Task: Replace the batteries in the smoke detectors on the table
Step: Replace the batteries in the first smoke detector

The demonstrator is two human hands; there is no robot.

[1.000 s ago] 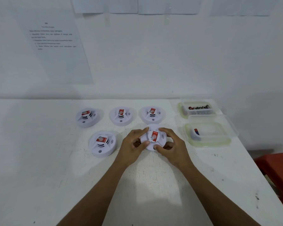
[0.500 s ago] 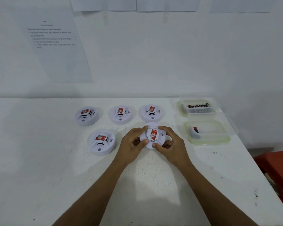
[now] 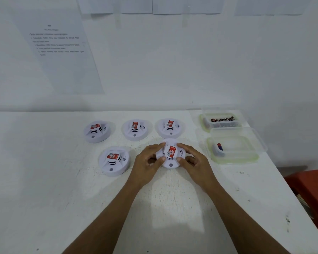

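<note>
A white table (image 3: pixel 44 198) fills the lower half of the frame, set up as a workstation against a white wall. On the wall at upper left is a printed sheet (image 3: pixel 62 52), probably instructions placed within reading range. It has a heading and several numbered lines, but the print is too blurred to read.

Two clear containers sit at the right edge of the table, within reach of the right arm. The near container (image 3: pixel 235 160) holds a single red-and-blue battery (image 3: pixel 219 146), so it is likely the bin for spent cells. The far container (image 3: pixel 202 123) holds a row of dark batteries (image 3: pixel 222 119), likely the fresh stock. No brand can be read on any of them.

Five white smoke detectors lie dome-up. The back row of detectors (image 3: pixel 135 129) spans the centre of the frame, with the lower-left detector (image 3: pixel 113 160) in front of it.

The front smoke detector (image 3: pixel 170 154) sits on the table at centre, just below the back row. The left hand (image 3: pixel 147 162) and right hand (image 3: pixel 193 162) each clamp its rim from opposite sides, fingers and thumbs curled round it. The grip looks suited to twisting the body off its base or turning it over to reach the battery bay.

Each dome carries a red-and-white sticker with a round logo, and its lettering is too small to read.
</note>
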